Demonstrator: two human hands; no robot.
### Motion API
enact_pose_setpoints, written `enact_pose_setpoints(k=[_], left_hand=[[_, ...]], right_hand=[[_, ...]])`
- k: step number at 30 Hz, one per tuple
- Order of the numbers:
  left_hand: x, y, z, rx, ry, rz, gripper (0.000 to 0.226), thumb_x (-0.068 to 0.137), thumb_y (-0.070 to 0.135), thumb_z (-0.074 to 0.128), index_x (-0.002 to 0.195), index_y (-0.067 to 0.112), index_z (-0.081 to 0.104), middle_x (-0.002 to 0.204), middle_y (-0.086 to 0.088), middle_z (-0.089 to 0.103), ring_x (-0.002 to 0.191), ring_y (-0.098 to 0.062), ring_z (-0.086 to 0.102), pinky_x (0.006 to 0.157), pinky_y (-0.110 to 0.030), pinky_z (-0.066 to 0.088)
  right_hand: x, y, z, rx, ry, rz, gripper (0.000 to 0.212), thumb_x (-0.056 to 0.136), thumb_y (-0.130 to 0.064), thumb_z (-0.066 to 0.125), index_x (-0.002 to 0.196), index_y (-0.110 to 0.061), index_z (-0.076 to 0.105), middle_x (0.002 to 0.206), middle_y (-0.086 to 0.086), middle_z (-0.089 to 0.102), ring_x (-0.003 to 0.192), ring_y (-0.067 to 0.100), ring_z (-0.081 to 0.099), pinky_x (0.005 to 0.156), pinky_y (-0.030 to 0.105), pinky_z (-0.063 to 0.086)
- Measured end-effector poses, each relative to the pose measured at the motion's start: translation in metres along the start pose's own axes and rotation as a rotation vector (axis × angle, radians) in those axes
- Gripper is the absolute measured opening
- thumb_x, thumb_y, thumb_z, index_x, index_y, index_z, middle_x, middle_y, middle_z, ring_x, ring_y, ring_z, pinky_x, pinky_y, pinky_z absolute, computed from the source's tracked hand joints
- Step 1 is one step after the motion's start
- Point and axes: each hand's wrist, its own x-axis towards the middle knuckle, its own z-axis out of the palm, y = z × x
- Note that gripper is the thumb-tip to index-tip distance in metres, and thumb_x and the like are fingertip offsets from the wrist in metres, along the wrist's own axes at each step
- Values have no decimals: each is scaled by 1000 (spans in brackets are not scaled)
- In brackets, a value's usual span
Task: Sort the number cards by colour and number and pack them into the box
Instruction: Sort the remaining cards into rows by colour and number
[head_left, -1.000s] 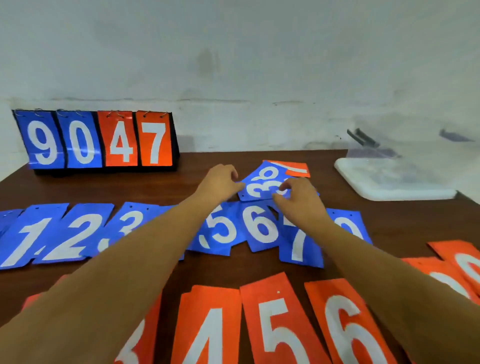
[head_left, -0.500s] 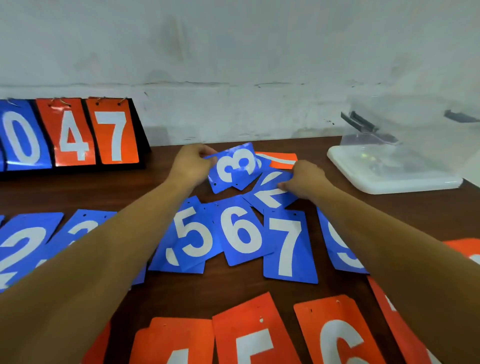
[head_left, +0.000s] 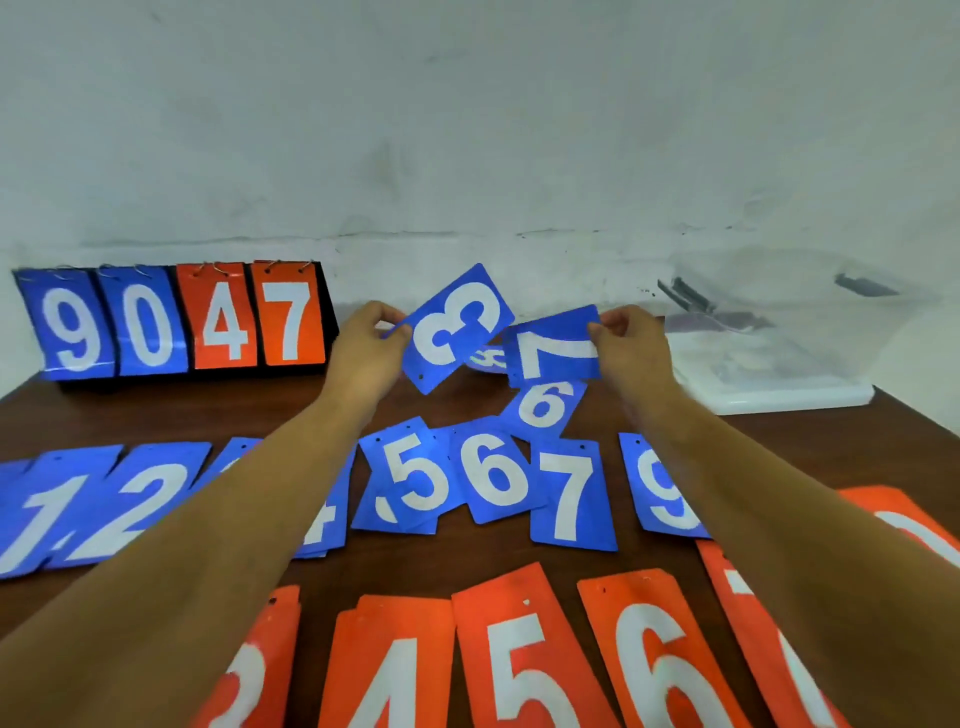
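- Blue 3 card (head_left: 457, 327) is hanging tilted above the tabletop (head_left: 457, 548), left hand (head_left: 363, 353) fingers pinching its edge.
- Right hand (head_left: 631, 348) fingers are pinching a blue 7 card (head_left: 558, 345), upside down.
- Box (head_left: 795, 358), apparently clear plastic, is sitting far right.

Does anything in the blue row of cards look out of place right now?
Yes: a spare blue 6 lies tilted just behind the row's 6 and 7, and a gap sits between that 7 and the 9.
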Motion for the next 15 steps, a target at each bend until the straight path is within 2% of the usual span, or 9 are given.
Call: enact_pose_setpoints(k=[2, 3, 5, 8, 11, 13, 15], left_hand=[[-17, 10, -15, 30, -24, 12, 5, 93, 20, 60, 92, 24, 62, 97, -1, 66, 92, -25, 67, 78, -44, 55], [-26, 14, -22, 70, -37, 18, 5, 93, 20, 61, 97, 22, 63, 102, 0, 65, 96, -25, 66, 81, -44, 55], [-44, 20, -38, 112, -68, 5, 13, 93, 20, 63, 106, 18, 64, 110, 0, 64, 96, -26, 66, 83, -45, 57], [-71, 29, -60, 125, -107, -58, 24, 91, 27, 67, 110, 14, 60, 111, -3, 63, 95, -25, 66, 74, -40, 57], [-92, 38, -80, 88, -179, -78, 17, 92, 30, 67, 102, 18, 63, 105, -8, 67, 96, -25, 68, 63, -36, 55], [-104, 44, -94, 86, -208, -53, 5, 91, 31, 68, 96, 29, 67, 105, -9, 70, 98, -24, 69, 72, -43, 59], [-114, 48, -106, 83, -252, -71, 13, 89, 32, 70, 101, 34, 68, 112, -8, 69, 99, -21, 70, 80, -44, 60]], right_hand=[[-16, -14, -9, 126, 41, 7, 7, 94, -15, 57, 98, -10, 56, 79, 0, 55, 63, 9, 52, 47, 7, 40], [-25, -20, -13, 195, 64, 25, 8, 94, -16, 58, 99, -10, 56, 84, 3, 58, 69, 12, 55, 54, 13, 45], [-44, -33, -21, 323, 71, 89, 7, 92, -17, 62, 95, -12, 57, 89, 7, 62, 80, 21, 61, 70, 32, 53], [-74, -44, -28, 540, -46, 191, 7, 90, -14, 66, 89, -13, 58, 90, 12, 68, 86, 29, 68, 80, 48, 57], [-107, -51, -26, 463, -120, 214, 12, 86, -20, 69, 90, -11, 62, 94, 20, 71, 85, 34, 70, 77, 56, 58], [-123, -57, -26, 412, -71, 220, 11, 88, -20, 67, 91, -12, 61, 94, 19, 70, 85, 37, 69, 73, 52, 59], [-137, -64, -28, 511, -123, 249, 8, 92, -13, 65, 92, -8, 58, 91, 19, 68, 78, 31, 69, 66, 41, 59]])
